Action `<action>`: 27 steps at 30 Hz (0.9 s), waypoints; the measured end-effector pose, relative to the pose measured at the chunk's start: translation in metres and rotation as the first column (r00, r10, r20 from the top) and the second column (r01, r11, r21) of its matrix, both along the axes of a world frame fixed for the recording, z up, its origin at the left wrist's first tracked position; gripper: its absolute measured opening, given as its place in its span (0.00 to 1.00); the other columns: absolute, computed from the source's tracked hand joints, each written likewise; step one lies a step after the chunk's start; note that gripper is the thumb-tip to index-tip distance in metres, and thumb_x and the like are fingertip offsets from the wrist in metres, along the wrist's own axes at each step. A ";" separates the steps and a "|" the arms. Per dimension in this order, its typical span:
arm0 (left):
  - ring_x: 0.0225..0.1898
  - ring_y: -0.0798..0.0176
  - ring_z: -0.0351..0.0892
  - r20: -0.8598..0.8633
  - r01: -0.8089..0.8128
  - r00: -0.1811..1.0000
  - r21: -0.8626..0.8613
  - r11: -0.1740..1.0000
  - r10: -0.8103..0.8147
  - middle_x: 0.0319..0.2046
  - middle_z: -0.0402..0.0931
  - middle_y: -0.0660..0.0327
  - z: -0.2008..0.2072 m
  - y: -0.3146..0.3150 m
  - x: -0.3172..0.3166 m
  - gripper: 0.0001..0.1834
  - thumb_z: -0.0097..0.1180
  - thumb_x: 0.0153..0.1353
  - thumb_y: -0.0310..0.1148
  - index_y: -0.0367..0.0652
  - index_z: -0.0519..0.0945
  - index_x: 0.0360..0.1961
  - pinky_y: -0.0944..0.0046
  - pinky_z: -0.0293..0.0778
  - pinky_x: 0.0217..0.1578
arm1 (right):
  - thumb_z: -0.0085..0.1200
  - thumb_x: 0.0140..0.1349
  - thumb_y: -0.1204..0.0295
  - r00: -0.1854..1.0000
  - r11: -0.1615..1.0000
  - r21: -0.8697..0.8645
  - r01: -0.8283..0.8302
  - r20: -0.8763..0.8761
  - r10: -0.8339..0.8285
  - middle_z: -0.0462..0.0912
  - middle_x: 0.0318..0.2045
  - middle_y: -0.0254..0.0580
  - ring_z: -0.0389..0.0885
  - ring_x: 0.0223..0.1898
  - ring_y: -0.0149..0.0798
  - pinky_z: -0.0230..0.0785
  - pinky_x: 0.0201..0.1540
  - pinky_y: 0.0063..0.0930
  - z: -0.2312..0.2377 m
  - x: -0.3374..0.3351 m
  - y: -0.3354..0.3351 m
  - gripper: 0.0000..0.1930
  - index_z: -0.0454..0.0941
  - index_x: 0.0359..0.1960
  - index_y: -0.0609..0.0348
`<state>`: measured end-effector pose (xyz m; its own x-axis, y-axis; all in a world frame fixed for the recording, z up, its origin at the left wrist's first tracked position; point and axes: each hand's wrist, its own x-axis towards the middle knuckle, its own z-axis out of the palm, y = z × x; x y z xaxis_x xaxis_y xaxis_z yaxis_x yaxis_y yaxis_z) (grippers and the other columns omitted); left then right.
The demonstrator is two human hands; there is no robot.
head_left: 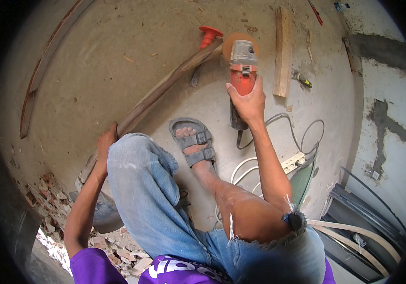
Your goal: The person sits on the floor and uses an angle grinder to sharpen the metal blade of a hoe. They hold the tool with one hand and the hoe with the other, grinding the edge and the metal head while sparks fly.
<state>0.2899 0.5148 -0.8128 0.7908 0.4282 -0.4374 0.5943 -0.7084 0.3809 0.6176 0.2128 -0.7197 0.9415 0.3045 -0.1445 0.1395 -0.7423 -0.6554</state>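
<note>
- Nearest: blue jeans (141,177), both knees bent; broken rubble (47,201) on the floor to the left.
- White power strip (293,162) on the right, near the bent right leg; a dark plug sits in it.
- Left hand (107,142) beside the left knee: fingers wrapped around the near part of the wooden beam (165,85).
- Sandal (191,142), grey, two straps, worn on the foot, right of the beam.
- Right hand (249,102): grasping the body of the red-and-grey angle grinder (244,59), thumb on its left side; dark cord trails from the rear.
- Beam runs obliquely away from the left hand; far end lies just beside the grinder's disc (236,36). Disc blurred; contact cannot be told.
- Red flared handle (208,37) just beyond the beam's far end.
- Right of grinder: short plank (282,52), with a yellow-and-black handle (303,79) near it.
- Far left: long, narrow wood strip (37,78) on the floor.
</note>
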 end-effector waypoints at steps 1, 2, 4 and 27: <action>0.29 0.37 0.80 -0.030 0.000 1.000 0.018 1.000 0.001 0.24 0.78 0.43 -0.003 0.000 -0.001 0.22 0.60 0.61 0.42 0.36 0.72 0.48 0.43 0.71 0.30 | 0.72 0.53 0.58 0.999 0.999 0.031 0.041 -0.007 -0.041 0.86 0.40 0.61 0.86 0.44 0.65 0.76 0.49 0.51 0.000 0.000 -0.001 0.32 0.68 0.50 0.65; 0.29 0.37 0.80 -0.060 -0.001 0.998 0.035 0.999 0.003 0.24 0.78 0.43 -0.006 0.001 -0.002 0.21 0.60 0.61 0.42 0.36 0.72 0.47 0.43 0.71 0.30 | 0.72 0.53 0.58 1.000 0.999 0.034 0.022 0.001 -0.022 0.86 0.41 0.61 0.86 0.45 0.64 0.76 0.50 0.50 0.000 0.001 -0.002 0.32 0.68 0.50 0.65; 0.29 0.36 0.80 -0.010 0.020 1.000 0.037 0.999 -0.019 0.24 0.78 0.42 -0.004 0.002 -0.002 0.20 0.59 0.62 0.41 0.37 0.71 0.45 0.43 0.71 0.30 | 0.72 0.53 0.59 1.000 0.999 0.041 -0.010 0.021 0.009 0.85 0.43 0.61 0.86 0.46 0.62 0.75 0.51 0.48 0.002 0.002 -0.006 0.32 0.68 0.51 0.65; 0.37 0.37 0.79 -0.024 -0.170 0.985 -0.311 0.935 0.171 0.33 0.77 0.40 0.052 -0.039 -0.001 0.18 0.58 0.63 0.40 0.38 0.70 0.45 0.44 0.73 0.38 | 0.71 0.53 0.56 0.987 0.987 0.124 0.100 -0.138 -0.083 0.84 0.45 0.59 0.85 0.48 0.58 0.74 0.54 0.45 -0.017 -0.002 -0.015 0.33 0.69 0.53 0.65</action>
<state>0.2889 0.4762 -0.7609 0.7195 0.3998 -0.5679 0.6941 -0.4424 0.5679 0.6155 0.1974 -0.7371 0.9415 0.2426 -0.2339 -0.0189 -0.6549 -0.7555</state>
